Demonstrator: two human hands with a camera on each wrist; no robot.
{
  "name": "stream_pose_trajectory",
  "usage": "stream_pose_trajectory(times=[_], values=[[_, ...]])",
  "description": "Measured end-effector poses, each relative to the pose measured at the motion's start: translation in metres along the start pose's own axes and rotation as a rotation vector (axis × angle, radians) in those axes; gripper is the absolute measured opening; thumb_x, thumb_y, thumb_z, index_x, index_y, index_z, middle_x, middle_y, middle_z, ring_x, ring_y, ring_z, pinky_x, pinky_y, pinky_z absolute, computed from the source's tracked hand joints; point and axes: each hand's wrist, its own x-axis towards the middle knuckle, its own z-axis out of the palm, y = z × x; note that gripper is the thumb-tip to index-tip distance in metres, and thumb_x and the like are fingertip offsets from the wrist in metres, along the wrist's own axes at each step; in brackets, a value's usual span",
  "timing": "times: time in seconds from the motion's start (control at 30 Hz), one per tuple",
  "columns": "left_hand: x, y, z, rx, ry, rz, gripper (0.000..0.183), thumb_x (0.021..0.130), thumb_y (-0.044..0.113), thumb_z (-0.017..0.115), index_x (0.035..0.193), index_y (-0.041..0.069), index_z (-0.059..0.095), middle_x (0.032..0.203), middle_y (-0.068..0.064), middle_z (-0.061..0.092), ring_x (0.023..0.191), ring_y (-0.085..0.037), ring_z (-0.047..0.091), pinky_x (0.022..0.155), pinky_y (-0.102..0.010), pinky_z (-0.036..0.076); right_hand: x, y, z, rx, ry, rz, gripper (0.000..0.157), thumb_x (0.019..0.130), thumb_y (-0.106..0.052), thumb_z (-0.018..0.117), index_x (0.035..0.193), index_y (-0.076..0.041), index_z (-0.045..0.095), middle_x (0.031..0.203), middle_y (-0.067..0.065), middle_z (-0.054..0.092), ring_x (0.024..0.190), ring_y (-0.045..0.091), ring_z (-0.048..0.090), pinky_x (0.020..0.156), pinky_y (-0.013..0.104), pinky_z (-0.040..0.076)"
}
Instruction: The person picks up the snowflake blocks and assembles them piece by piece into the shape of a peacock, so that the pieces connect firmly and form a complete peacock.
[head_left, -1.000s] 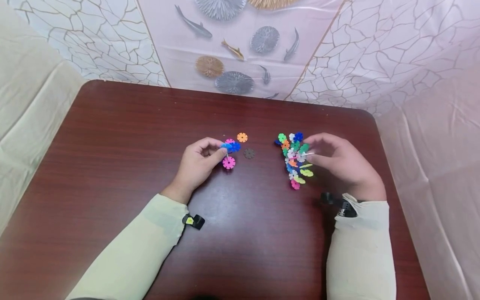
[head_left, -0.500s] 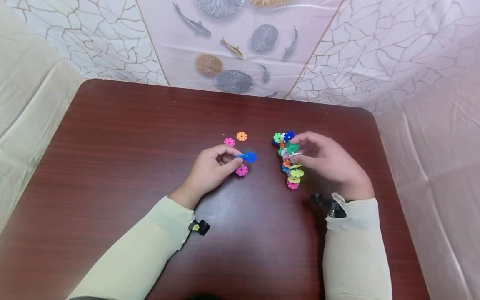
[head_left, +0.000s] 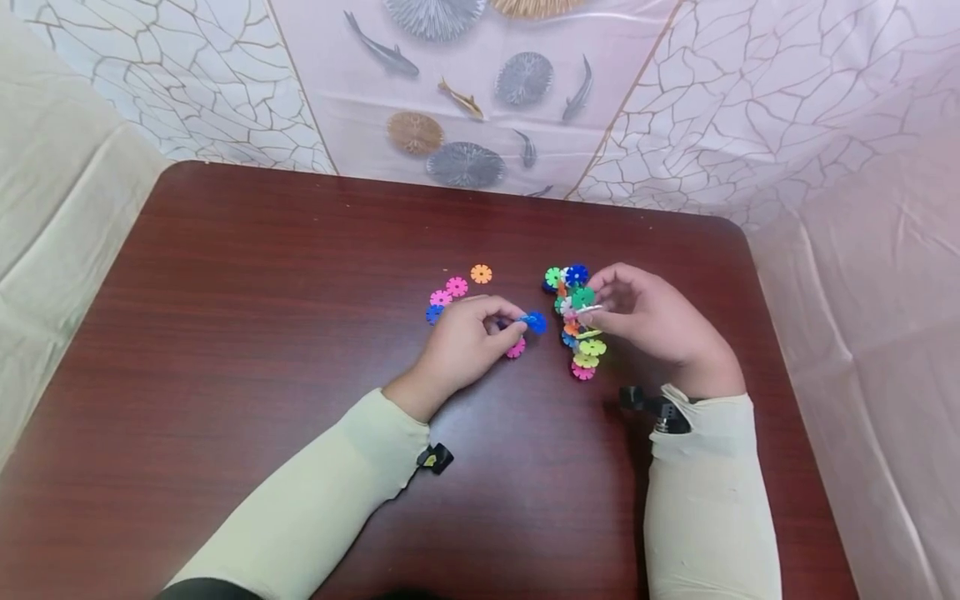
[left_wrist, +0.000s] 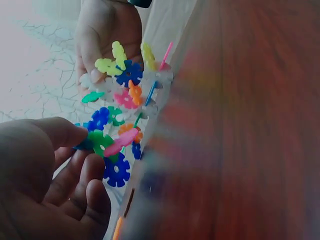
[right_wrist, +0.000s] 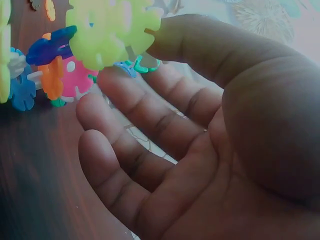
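Observation:
My left hand (head_left: 468,342) pinches a small joined cluster of interlocking flower discs between thumb and fingers. In the left wrist view a green disc (left_wrist: 101,142), a pink disc (left_wrist: 121,142) and a dark blue disc (left_wrist: 117,171) show in that cluster. My right hand (head_left: 663,329) holds a larger assembly of linked discs (head_left: 591,347) by its near side, with thumb and fingertips. Yellow discs (right_wrist: 110,32) hide part of that grip in the right wrist view. The small cluster is just left of the assembly, apparently apart from it.
On the dark red table (head_left: 300,250) lie a loose orange disc (head_left: 481,273), two pink discs, one of them a pink disc (head_left: 456,287) farther back, and a blue disc (head_left: 434,314), left of and beyond my left hand. Patterned cloth (head_left: 465,100) borders the table's back.
My left hand has moved right with its cluster, closer to the assembly. It uncovers a pink and a blue disc and now hides a dark grey one. The right hand shifted slightly left.

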Motion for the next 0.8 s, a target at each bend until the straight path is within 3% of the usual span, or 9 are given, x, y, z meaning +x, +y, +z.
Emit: stream_pose_trajectory(times=[0.2,0.37,0.63,0.8], values=[[0.012,0.008,0.013,0.059,-0.016,-0.020,0.013,0.100,0.032,0.089,0.111,0.027,0.085,0.093,0.010,0.075,0.074,-0.010,0.067,0.072,-0.030,0.058,-0.002,0.004,-0.003,-0.074,-0.018,0.041,0.043,0.100,-0.045,0.087,0.129,-0.017,0.073,0.118,0.007,0.078,0.110,0.027,0.070,0.090,0.035,0.061],[0.018,0.011,0.019,0.082,-0.022,-0.037,0.014,0.100,0.034,0.089,0.112,0.029,0.086,0.094,0.010,0.074,0.075,-0.008,0.067,0.071,-0.028,0.058,-0.001,0.006,-0.004,-0.097,-0.029,0.051,0.040,0.099,-0.051,0.086,0.123,-0.020,0.079,0.112,0.004,0.079,0.108,0.026,0.068,0.089,0.038,0.060],[0.018,0.009,0.022,0.034,-0.028,-0.051,0.014,0.100,0.033,0.089,0.113,0.028,0.086,0.098,0.010,0.077,0.082,-0.007,0.070,0.075,-0.027,0.061,0.001,0.010,-0.003,-0.077,-0.063,0.077,0.036,0.100,-0.058,0.083,0.115,-0.025,0.082,0.103,0.002,0.079,0.105,0.025,0.065,0.087,0.041,0.058],[0.019,0.007,0.024,-0.011,-0.033,-0.052,0.014,0.100,0.032,0.089,0.113,0.027,0.086,0.093,0.013,0.081,0.085,-0.004,0.074,0.080,-0.027,0.063,0.000,0.017,-0.005,-0.047,-0.099,0.093,0.038,0.101,-0.060,0.080,0.117,-0.025,0.082,0.104,0.005,0.078,0.104,0.027,0.064,0.085,0.041,0.057]])
